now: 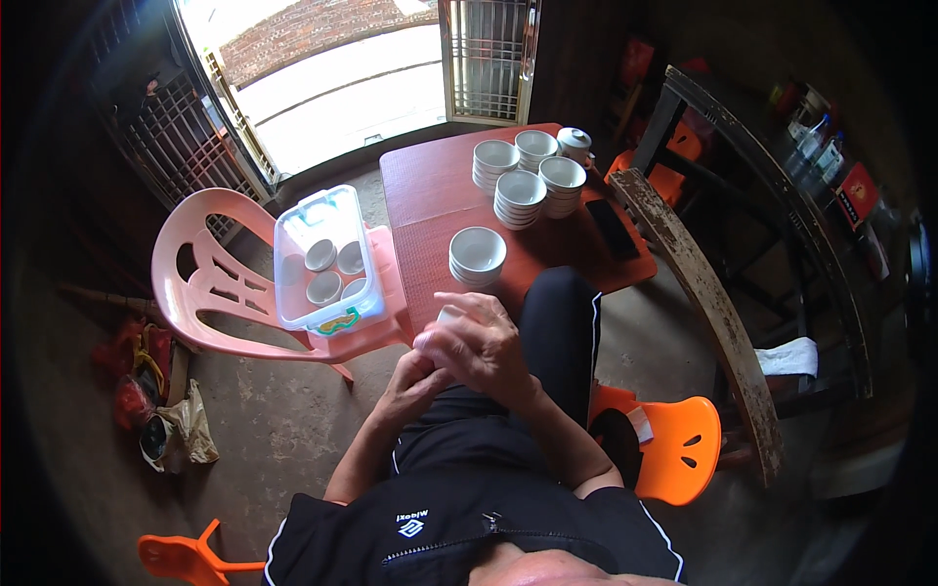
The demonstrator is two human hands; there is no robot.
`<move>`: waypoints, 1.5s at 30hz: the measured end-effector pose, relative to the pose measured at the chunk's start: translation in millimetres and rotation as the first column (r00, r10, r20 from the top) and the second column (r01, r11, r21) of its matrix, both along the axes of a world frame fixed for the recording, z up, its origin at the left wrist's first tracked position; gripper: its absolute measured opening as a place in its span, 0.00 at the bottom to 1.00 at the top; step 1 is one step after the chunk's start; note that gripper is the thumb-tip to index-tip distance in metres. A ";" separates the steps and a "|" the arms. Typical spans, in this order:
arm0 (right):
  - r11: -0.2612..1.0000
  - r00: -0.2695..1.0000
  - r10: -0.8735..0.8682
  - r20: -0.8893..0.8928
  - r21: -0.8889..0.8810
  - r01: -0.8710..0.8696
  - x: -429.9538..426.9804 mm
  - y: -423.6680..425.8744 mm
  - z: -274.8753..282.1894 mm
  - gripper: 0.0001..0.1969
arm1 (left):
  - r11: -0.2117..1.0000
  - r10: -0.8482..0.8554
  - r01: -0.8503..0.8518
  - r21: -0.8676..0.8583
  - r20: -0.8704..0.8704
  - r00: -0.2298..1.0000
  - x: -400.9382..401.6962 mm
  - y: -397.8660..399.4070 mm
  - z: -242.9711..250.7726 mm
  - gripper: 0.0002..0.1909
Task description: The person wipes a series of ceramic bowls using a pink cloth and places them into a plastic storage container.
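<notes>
My right hand [480, 351] is over my lap at the table's near edge, its fingers curled around a small white thing [451, 315], mostly hidden; it may be a cup or bowl. My left hand [418, 384] is close against it, lower and to the left, and what its fingers hold is hidden. Just beyond the hands, a short stack of white bowls [478, 250] stands on the red-brown table [425, 190]. Farther back are several taller stacks of white bowls [520, 189] and a lidded white cup [575, 143]. A clear plastic box [293, 322] at the left holds several small white bowls [324, 288].
The box rests on a pink plastic chair [212, 271]. A black phone-like object [612, 228] lies near the table's right edge. Right of me are an orange chair [681, 454] and a worn wooden bench [696, 293]. Bags [183, 425] lie on the floor at left.
</notes>
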State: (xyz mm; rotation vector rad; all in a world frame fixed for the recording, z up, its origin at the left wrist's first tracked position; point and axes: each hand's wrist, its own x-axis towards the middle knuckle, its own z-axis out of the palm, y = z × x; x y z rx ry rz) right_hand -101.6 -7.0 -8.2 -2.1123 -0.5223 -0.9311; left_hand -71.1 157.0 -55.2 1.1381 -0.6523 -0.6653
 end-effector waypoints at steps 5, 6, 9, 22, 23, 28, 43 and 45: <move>0.054 0.889 0.456 -0.027 0.999 0.003 29.8 -29.0 -31.3 0.08 | 0.996 -0.071 0.065 -0.059 -0.105 0.992 -18.7 -2.7 25.6 0.20; 0.055 0.887 0.461 -0.032 0.998 0.007 28.5 -33.2 -34.0 0.08 | 0.996 -0.066 0.060 -0.061 -0.110 0.992 -17.9 -4.0 24.7 0.20; 0.853 0.930 0.288 -0.227 0.503 -0.142 7.0 -23.3 -28.2 0.11 | 0.999 0.000 0.000 0.035 -0.011 1.000 -12.1 -9.5 13.3 0.21; -0.201 0.781 0.614 0.117 0.980 0.011 18.1 -14.4 -62.6 0.20 | 0.995 0.093 -0.094 0.020 0.073 0.993 -12.5 -9.0 16.1 0.16; -0.259 0.784 0.609 0.122 0.964 0.051 24.7 -16.6 -74.5 0.21 | 0.994 0.104 -0.105 -0.028 -0.010 0.994 -12.4 -9.0 17.3 0.17; -0.428 0.733 0.649 0.202 0.894 0.132 12.7 -20.6 -81.4 0.19 | 0.990 0.136 -0.136 0.035 0.006 0.991 -7.9 -2.5 13.3 0.19; 0.963 0.970 0.025 -0.243 0.266 0.042 -32.6 23.7 -55.0 0.23 | 0.896 0.169 -0.282 0.342 0.325 0.931 -1.4 9.6 -10.1 0.17; 1.000 0.994 -0.025 -0.107 0.016 0.027 -35.6 19.9 -48.7 0.20 | 0.919 0.206 -0.291 0.266 0.304 0.930 -4.1 8.8 -2.0 0.16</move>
